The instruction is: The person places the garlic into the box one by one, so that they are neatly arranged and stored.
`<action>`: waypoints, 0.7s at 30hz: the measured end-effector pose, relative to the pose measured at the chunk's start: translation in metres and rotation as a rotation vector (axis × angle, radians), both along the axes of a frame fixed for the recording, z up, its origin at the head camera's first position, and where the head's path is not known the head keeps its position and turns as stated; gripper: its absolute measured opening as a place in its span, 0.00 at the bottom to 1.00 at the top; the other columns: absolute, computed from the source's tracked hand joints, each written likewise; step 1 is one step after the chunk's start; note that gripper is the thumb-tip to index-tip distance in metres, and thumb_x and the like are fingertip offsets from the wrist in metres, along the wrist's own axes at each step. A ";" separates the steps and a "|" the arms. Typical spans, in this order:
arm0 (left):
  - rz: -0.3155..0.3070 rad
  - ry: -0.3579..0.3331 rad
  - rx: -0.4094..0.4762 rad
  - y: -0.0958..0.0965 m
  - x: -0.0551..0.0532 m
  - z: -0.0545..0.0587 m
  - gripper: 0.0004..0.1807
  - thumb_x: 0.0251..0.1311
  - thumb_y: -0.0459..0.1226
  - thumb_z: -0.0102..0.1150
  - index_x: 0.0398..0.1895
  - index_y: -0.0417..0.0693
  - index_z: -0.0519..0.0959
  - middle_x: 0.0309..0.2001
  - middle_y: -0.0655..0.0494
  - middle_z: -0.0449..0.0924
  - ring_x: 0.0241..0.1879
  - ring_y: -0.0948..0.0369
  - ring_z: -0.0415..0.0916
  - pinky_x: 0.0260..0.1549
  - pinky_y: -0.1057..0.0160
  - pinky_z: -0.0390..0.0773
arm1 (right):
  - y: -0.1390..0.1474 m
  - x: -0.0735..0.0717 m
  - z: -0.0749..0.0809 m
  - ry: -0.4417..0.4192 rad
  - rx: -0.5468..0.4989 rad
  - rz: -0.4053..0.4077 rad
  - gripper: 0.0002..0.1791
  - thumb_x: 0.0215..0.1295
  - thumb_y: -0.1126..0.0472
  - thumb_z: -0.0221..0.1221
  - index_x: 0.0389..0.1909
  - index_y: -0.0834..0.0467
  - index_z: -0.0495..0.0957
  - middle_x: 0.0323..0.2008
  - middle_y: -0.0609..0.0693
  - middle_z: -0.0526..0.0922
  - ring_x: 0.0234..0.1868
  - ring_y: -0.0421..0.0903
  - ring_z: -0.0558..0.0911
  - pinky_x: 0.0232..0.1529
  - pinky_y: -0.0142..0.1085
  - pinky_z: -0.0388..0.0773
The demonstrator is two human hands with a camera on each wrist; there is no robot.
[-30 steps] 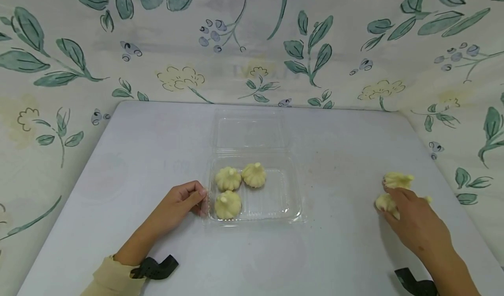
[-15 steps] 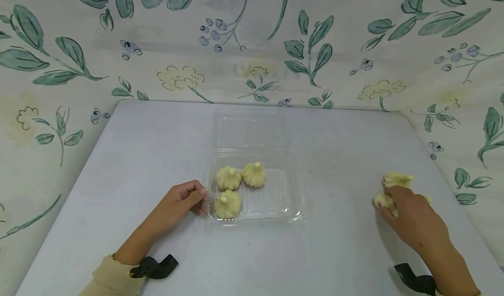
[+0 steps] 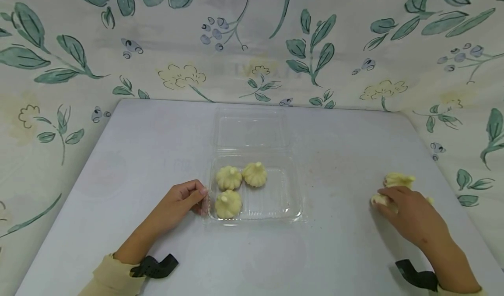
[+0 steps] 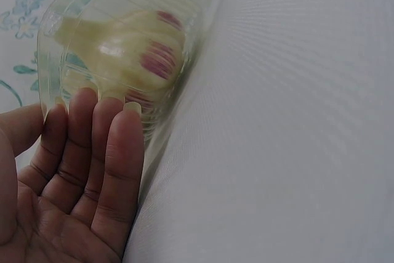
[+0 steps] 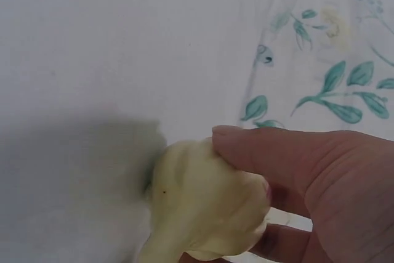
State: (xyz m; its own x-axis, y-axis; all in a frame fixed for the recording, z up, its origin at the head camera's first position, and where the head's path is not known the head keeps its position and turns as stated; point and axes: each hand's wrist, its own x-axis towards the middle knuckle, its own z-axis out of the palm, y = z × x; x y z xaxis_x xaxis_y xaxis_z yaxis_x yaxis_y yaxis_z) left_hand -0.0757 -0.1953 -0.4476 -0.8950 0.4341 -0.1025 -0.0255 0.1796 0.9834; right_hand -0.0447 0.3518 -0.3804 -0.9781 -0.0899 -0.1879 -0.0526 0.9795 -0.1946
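A clear plastic clamshell container [image 3: 271, 195] lies open on the table, three pale garlic bulbs [image 3: 228, 204] in its left part. My left hand [image 3: 183, 199] pinches the container's left rim between thumb and fingers. In the left wrist view, a garlic bulb [image 4: 132, 47] with purple streaks shows through the clear wall. Over at the right, my right hand [image 3: 421, 217] grips another garlic bulb [image 5: 203, 195], thumb on one side and fingers partly hidden beneath. Just behind that hand sits a further garlic bulb [image 3: 398, 180]. A pale tip [image 3: 430, 200] peeks out at the hand's right side.
The container's lid [image 3: 250, 132] is folded back, away from me. A white table [image 3: 267, 261] carries everything, with small crumbs right of the container. Floral cloth [image 3: 236, 37] rises behind the table and hangs at both sides. Black wrist mounts [image 3: 155, 267] sit on both wrists.
My right hand has shifted the gripped garlic bulb slightly left, away from the one behind it. The left hand and the container hold their place.
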 end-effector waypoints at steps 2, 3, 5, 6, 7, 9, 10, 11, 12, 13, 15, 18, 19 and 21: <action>0.001 0.000 0.001 0.000 0.000 0.000 0.13 0.81 0.37 0.52 0.37 0.36 0.77 0.33 0.46 0.80 0.34 0.56 0.81 0.36 0.59 0.86 | -0.001 -0.003 0.001 -0.004 -0.020 0.012 0.29 0.68 0.54 0.69 0.62 0.70 0.77 0.58 0.75 0.77 0.55 0.75 0.77 0.51 0.70 0.75; 0.002 -0.001 0.002 0.000 0.000 0.000 0.13 0.81 0.37 0.52 0.37 0.36 0.77 0.33 0.46 0.80 0.33 0.56 0.81 0.36 0.59 0.86 | -0.002 -0.005 0.001 -0.010 -0.030 0.009 0.31 0.68 0.54 0.70 0.63 0.72 0.75 0.58 0.75 0.77 0.55 0.74 0.78 0.51 0.69 0.75; 0.001 0.001 0.005 -0.001 0.000 -0.001 0.13 0.81 0.37 0.52 0.37 0.36 0.77 0.33 0.47 0.80 0.33 0.56 0.81 0.35 0.59 0.86 | -0.004 -0.009 0.001 -0.026 -0.045 -0.010 0.36 0.68 0.53 0.70 0.64 0.75 0.71 0.59 0.76 0.77 0.55 0.73 0.79 0.50 0.67 0.77; -0.001 0.002 0.006 -0.001 0.000 -0.001 0.13 0.81 0.37 0.52 0.37 0.36 0.77 0.33 0.47 0.80 0.33 0.56 0.81 0.35 0.59 0.86 | -0.005 -0.011 0.001 -0.037 -0.054 -0.029 0.38 0.68 0.52 0.70 0.65 0.76 0.68 0.59 0.76 0.76 0.54 0.72 0.79 0.49 0.67 0.78; -0.003 0.004 0.009 -0.001 0.000 -0.001 0.13 0.81 0.37 0.52 0.37 0.36 0.77 0.33 0.47 0.80 0.34 0.56 0.81 0.35 0.59 0.86 | -0.005 -0.013 0.001 -0.043 -0.065 -0.050 0.40 0.67 0.52 0.71 0.65 0.77 0.66 0.58 0.76 0.76 0.52 0.71 0.79 0.48 0.65 0.79; -0.005 0.004 0.011 -0.001 0.000 -0.001 0.13 0.81 0.37 0.52 0.37 0.37 0.77 0.33 0.46 0.80 0.34 0.56 0.82 0.35 0.58 0.86 | -0.007 -0.014 0.002 -0.050 -0.081 -0.093 0.41 0.67 0.51 0.71 0.63 0.77 0.64 0.57 0.76 0.75 0.50 0.69 0.79 0.45 0.63 0.80; -0.006 0.006 0.013 -0.001 -0.001 -0.001 0.13 0.81 0.37 0.52 0.37 0.37 0.77 0.33 0.46 0.80 0.34 0.56 0.82 0.35 0.58 0.86 | -0.008 -0.015 0.001 -0.043 -0.089 -0.106 0.41 0.66 0.51 0.71 0.62 0.77 0.64 0.55 0.76 0.75 0.47 0.67 0.79 0.43 0.61 0.80; -0.007 0.006 0.016 -0.001 -0.001 -0.001 0.13 0.81 0.37 0.52 0.37 0.37 0.77 0.33 0.46 0.80 0.34 0.56 0.82 0.35 0.58 0.86 | -0.009 -0.015 0.001 -0.031 -0.098 -0.117 0.40 0.66 0.52 0.72 0.62 0.77 0.64 0.54 0.75 0.75 0.46 0.66 0.78 0.42 0.60 0.80; -0.007 0.006 0.013 -0.001 -0.001 0.000 0.13 0.81 0.37 0.52 0.37 0.37 0.77 0.33 0.46 0.80 0.33 0.56 0.82 0.35 0.58 0.86 | -0.010 -0.015 0.001 -0.011 -0.107 -0.121 0.39 0.65 0.53 0.72 0.61 0.76 0.65 0.53 0.74 0.75 0.44 0.64 0.78 0.40 0.58 0.79; -0.005 0.007 0.013 -0.001 -0.001 0.000 0.13 0.81 0.37 0.52 0.37 0.37 0.77 0.33 0.46 0.80 0.33 0.56 0.82 0.35 0.58 0.86 | -0.012 -0.015 0.000 0.010 -0.112 -0.121 0.38 0.65 0.53 0.72 0.61 0.76 0.66 0.53 0.74 0.75 0.43 0.64 0.77 0.38 0.56 0.79; -0.003 0.009 0.007 -0.001 0.000 0.000 0.13 0.81 0.37 0.52 0.37 0.37 0.77 0.33 0.46 0.80 0.33 0.56 0.81 0.35 0.58 0.86 | -0.014 -0.015 -0.001 0.059 -0.115 -0.106 0.36 0.64 0.55 0.73 0.61 0.75 0.69 0.55 0.75 0.74 0.44 0.64 0.77 0.38 0.56 0.78; 0.001 0.007 0.002 -0.001 0.000 0.000 0.13 0.81 0.37 0.52 0.37 0.37 0.77 0.33 0.47 0.80 0.33 0.56 0.81 0.35 0.59 0.86 | -0.017 -0.016 -0.004 0.118 -0.106 -0.073 0.34 0.63 0.56 0.74 0.63 0.71 0.73 0.59 0.75 0.73 0.46 0.66 0.76 0.37 0.55 0.76; 0.002 0.007 0.002 0.000 0.000 0.000 0.13 0.81 0.37 0.52 0.37 0.37 0.77 0.33 0.47 0.80 0.33 0.57 0.81 0.35 0.59 0.86 | -0.018 -0.017 -0.005 0.127 -0.102 -0.066 0.34 0.63 0.56 0.74 0.63 0.70 0.74 0.60 0.75 0.73 0.47 0.66 0.76 0.37 0.55 0.76; -0.001 0.005 0.003 0.000 0.000 0.000 0.13 0.81 0.37 0.52 0.37 0.36 0.77 0.33 0.47 0.79 0.33 0.57 0.81 0.35 0.59 0.86 | -0.018 -0.018 -0.006 0.120 -0.102 -0.071 0.34 0.64 0.55 0.73 0.65 0.69 0.73 0.60 0.75 0.73 0.46 0.65 0.77 0.36 0.53 0.76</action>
